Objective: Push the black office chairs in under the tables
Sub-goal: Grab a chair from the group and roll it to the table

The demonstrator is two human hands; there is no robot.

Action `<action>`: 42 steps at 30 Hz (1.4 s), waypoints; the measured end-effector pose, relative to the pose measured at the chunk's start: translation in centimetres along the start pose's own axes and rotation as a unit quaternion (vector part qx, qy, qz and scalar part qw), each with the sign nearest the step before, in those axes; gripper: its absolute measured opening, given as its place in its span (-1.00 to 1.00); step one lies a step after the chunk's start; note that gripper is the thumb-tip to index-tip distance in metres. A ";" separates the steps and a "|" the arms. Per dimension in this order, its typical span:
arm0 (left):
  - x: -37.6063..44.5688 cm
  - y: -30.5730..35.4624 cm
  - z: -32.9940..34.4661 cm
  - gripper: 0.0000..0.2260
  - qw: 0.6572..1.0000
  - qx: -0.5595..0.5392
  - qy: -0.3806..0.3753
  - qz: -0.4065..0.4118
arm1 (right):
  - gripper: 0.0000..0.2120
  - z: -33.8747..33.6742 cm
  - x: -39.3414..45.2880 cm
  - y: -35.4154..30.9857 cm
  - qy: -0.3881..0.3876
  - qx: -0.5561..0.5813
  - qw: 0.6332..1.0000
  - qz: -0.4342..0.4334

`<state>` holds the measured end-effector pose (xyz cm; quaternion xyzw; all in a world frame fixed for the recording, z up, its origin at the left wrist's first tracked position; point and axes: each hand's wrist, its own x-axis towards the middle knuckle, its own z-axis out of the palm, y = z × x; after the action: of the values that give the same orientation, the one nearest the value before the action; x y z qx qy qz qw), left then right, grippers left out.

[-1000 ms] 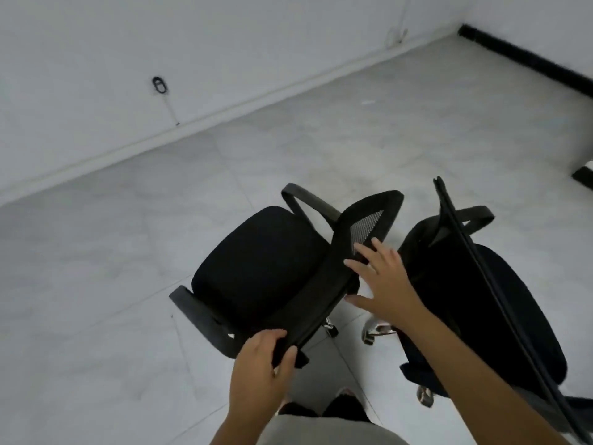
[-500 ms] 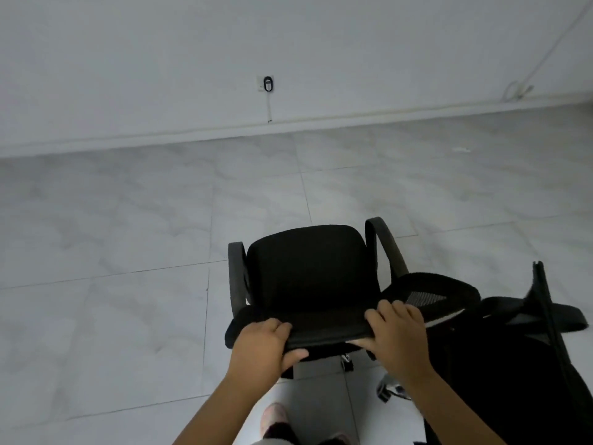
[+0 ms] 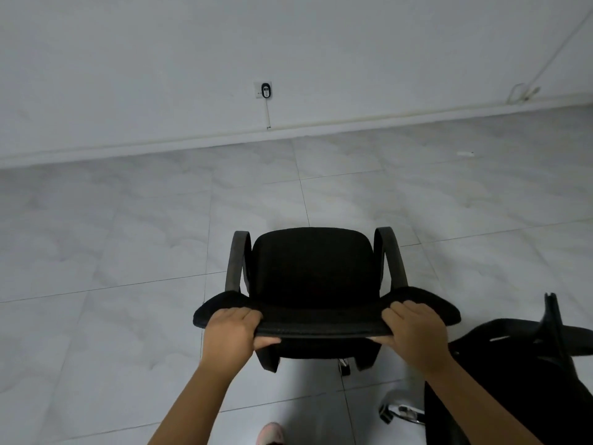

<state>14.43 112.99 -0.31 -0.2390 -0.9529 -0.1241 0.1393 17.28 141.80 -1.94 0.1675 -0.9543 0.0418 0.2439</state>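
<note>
A black office chair (image 3: pixel 313 271) with two grey armrests stands on the tiled floor right in front of me, its seat facing away toward the wall. My left hand (image 3: pixel 231 332) grips the left end of the backrest's top edge, fingers curled over it. My right hand (image 3: pixel 414 332) grips the right end the same way. A second black office chair (image 3: pixel 519 380) stands at the lower right, partly cut off by the frame, its chrome base (image 3: pixel 402 412) showing. No table is in view.
A white wall (image 3: pixel 160 59) runs across ahead, with a socket and black plug (image 3: pixel 265 90) and a cable along the skirting. Light marble floor tiles (image 3: pixel 112 252) spread open to the left and ahead. My pink shoe (image 3: pixel 271 433) shows at the bottom.
The chair has turned to face squarely away from me toward the wall. My right hand moved from the backrest's middle to its right end, and both hands now grip the top edge.
</note>
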 end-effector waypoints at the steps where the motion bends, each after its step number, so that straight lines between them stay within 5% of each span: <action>1: 0.8 0.3 0.2 -0.24 1.000 0.001 -0.001 -0.006 | -0.32 0.2 0.6 0.8 -0.010 -0.005 1.000 0.002; 4: 3.6 0.9 1.2 -0.23 1.000 0.012 0.007 -0.011 | -0.57 1.0 3.1 3.2 -0.052 -0.029 0.998 0.011; 12: 13.6 -0.8 5.2 -0.24 0.999 0.024 0.036 -0.012 | -0.53 4.5 10.8 9.6 -0.057 -0.040 0.995 0.071; 22: 22.6 -2.7 7.6 -0.25 0.998 0.032 -0.029 -0.045 | -0.53 8.7 18.3 16.6 -0.087 -0.015 0.995 0.037; 29: 27.6 -0.9 9.9 -0.51 0.988 0.065 -0.094 -0.107 | -0.55 12.5 25.5 23.6 -0.057 0.025 0.997 -0.038; 32: 30.5 -0.6 9.9 -0.51 0.963 0.063 -0.191 -0.181 | -0.59 14.3 29.6 26.0 -0.060 0.066 0.993 -0.080; 37: 33.6 0.1 10.8 -0.14 0.950 0.029 -0.111 -0.289 | -0.60 17.0 35.5 28.8 -0.095 0.094 0.977 -0.167; 42: 36.1 1.0 11.7 -0.31 0.933 0.000 -0.006 -0.359 | -0.59 20.1 40.7 30.3 -0.081 0.147 0.950 -0.263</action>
<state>-18.09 132.60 0.67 0.1186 -0.9761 -0.1640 0.0793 -35.64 154.87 0.00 0.4499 -0.8760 0.1025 0.1405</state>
